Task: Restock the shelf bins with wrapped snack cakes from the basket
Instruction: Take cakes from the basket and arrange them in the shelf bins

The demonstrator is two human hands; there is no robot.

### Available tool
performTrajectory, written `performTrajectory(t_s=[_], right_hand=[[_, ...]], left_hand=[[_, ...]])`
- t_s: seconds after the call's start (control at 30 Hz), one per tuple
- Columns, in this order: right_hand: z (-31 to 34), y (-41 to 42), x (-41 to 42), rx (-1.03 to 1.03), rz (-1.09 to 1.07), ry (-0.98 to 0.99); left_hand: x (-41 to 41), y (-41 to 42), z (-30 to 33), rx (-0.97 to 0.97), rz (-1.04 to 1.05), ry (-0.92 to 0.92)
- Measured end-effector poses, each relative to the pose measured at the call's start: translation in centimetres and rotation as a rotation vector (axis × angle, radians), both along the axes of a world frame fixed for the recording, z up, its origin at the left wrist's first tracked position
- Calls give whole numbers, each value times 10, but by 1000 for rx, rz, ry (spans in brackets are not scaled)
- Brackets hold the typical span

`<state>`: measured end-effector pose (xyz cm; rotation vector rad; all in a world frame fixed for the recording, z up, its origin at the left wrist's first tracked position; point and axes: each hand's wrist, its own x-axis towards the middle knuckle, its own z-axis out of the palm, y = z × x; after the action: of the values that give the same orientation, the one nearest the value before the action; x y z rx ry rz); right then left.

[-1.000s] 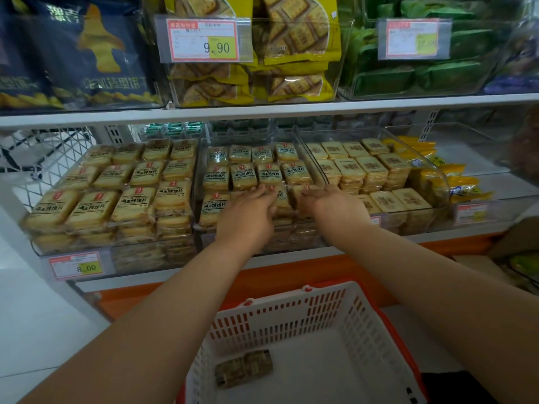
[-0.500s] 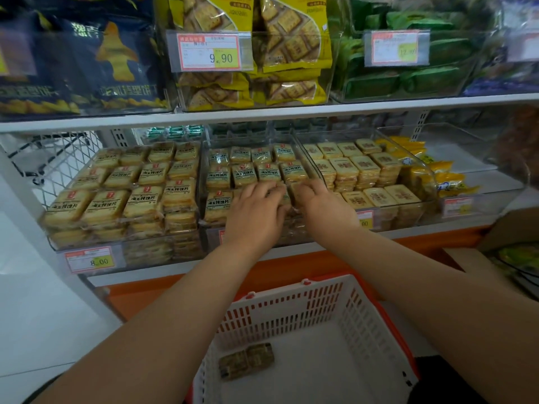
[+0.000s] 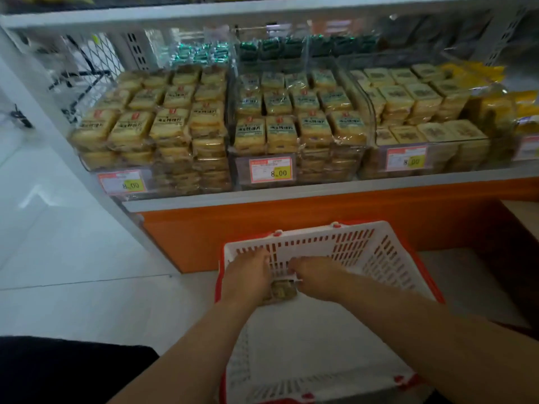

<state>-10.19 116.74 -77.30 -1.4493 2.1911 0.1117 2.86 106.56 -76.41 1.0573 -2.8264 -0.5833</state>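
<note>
Both hands have left the middle bin (image 3: 297, 123) and are now down inside the basket (image 3: 388, 252), at its far left corner. A second ago they were pressed on the front row of cakes in that bin; now nothing touches the shelf stock.

Left hand (image 3: 248, 275) and right hand (image 3: 315, 277) sit close together, fingers pointing down toward the last cakes (image 3: 281, 291) on the basket floor. Left hand partly covers them, right hand is just beside. Fingertips are hidden or blurred, so I cannot tell whether either hand actually grips a cake.

The cakes lie in the same basket corner as before, against the far wall. They look like a small brownish wrapped pair; detail is too soft for more.

View has tilted down: the top shelf products and their 9.90 tag are out of frame. Three bins with 8.00 price tags (image 3: 271, 170) line the shelf (image 3: 262, 195), all stacked with wrapped cakes. Middle bin's front row looks level and full.
</note>
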Motion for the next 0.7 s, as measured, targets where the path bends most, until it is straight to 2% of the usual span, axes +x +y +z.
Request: performTrajectory(t_s=[0.13, 0.23, 0.33, 0.5, 0.6, 0.63, 0.7], right_hand=[[-82, -15, 13, -23, -175, -163], [-126, -19, 12, 23, -152, -159], [-150, -29, 4, 75, -76, -125], [-172, -52, 0, 66, -61, -115], [-184, -41, 7, 121, -161, -74], [-189, -36, 10, 109, -255, -140], [-190, -26, 11, 45, -582, -500]], left_hand=[[18, -9, -40, -84, -26, -124], [28, -16, -52, -176, -53, -150], [35, -16, -60, -241, -9, -170], [35, -16, -64, -191, 70, -106], [37, -19, -66, -157, 86, -33], [37, -20, -66, -154, 86, -7], [37, -21, -68, -151, 83, 37]])
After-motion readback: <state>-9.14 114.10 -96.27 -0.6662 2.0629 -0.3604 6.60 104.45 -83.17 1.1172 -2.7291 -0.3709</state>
